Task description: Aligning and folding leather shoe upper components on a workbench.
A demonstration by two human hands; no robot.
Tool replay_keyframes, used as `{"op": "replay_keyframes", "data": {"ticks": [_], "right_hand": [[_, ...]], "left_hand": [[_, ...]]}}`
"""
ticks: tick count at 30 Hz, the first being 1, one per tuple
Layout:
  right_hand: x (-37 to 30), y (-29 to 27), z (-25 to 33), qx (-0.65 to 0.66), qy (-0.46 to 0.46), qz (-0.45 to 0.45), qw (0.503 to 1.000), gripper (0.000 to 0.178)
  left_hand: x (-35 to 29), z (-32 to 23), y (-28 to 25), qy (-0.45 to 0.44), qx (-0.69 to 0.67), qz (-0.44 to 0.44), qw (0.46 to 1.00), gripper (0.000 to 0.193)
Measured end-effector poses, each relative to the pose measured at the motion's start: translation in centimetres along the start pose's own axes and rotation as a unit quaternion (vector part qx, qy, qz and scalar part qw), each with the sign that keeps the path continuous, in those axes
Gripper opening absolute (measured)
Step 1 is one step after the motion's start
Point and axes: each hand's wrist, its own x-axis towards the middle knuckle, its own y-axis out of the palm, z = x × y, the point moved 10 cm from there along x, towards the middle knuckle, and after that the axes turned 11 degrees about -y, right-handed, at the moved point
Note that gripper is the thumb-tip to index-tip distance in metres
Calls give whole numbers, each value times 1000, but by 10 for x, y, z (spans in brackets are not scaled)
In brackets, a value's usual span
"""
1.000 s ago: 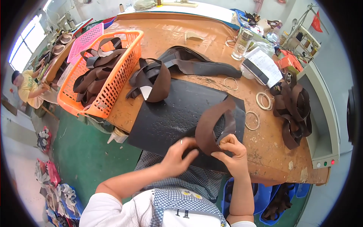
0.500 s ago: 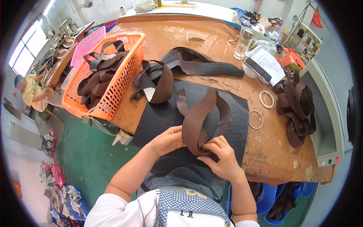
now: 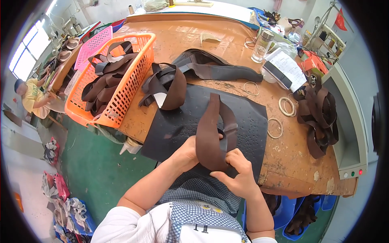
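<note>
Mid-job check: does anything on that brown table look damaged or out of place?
Yes, wear. The brown table has pale, chipped-looking patches near its front right corner, breaking its brown surface. Toward the back, a ragged pale piece stands out; whether it's a loose scrap or torn covering, I cannot tell.

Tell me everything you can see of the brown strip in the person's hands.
The strip is broad, flat and dark brown, with a matte face that looks like fabric or soft leather. It is bent into a long loop, rounded toward the person and narrowing at the far end; a greyer patch shows on its right side. It is held over the black mat. The left hand is partly hidden behind its left side; the right hand touches its lower right edge. Whether its ends are joined is unclear.
</note>
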Motion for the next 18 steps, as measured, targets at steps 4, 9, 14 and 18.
{"op": "replay_keyframes", "data": {"ticks": [4, 9, 14, 18], "right_hand": [[-4, 1, -1, -60, -23, -38, 997, 23], [-2, 4, -2, 3, -29, -53, 998, 27], [-8, 11, -8, 14, -11, -45, 999, 30], [-7, 9, -3, 18, -19, -62, 998, 31]], "left_hand": [[-14, 3, -5, 22, -41, -46, 998, 48], [-27, -3, -4, 47, -57, 29, 997, 37], [-24, 1, -7, -17, 30, -7, 999, 31], [-27, -12, 1, 12, 146, -46, 988, 36]]}}
